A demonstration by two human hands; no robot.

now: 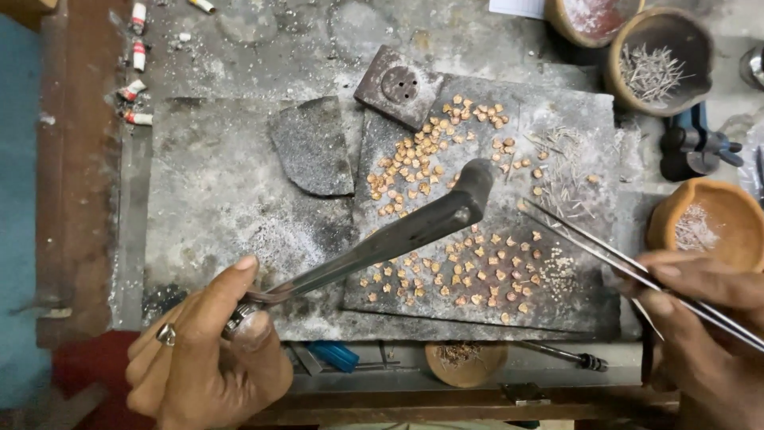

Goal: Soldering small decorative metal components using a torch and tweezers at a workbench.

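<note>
My left hand point(208, 350) sits at the near left corner of the tabletop point(215, 215), its grip closed around the handle of a metal blowpipe torch point(398, 235); thumb on top, fingers curled under, a ring on one finger. The torch runs up and to the right, its dark nozzle hanging over the middle of the grey slab point(477, 318), between two fields of small copper-coloured pieces point(430, 155). One field lies toward the slab's far edge, the other toward its near edge.

My right hand point(704, 334) comes in at the near right corner, grip narrow, pinching a pair of long tweezers point(589, 243). Their tips reach the slab's right side, just beside the nearer field of pieces; I cannot tell whether they hold one.

Open room lies on the ashy left half of the tabletop, beyond a loose dark stone shard point(313, 147). The right edge is crowded: clay bowls point(708, 223) and a bowl of thin wire bits point(656, 64) at the far right corner. A small square block with holes point(398, 86) rests on the slab's far edge. Little white-and-red stubs point(137, 56) line the far left edge. A blue-handled tool point(334, 356) lies in the near trough.
</note>
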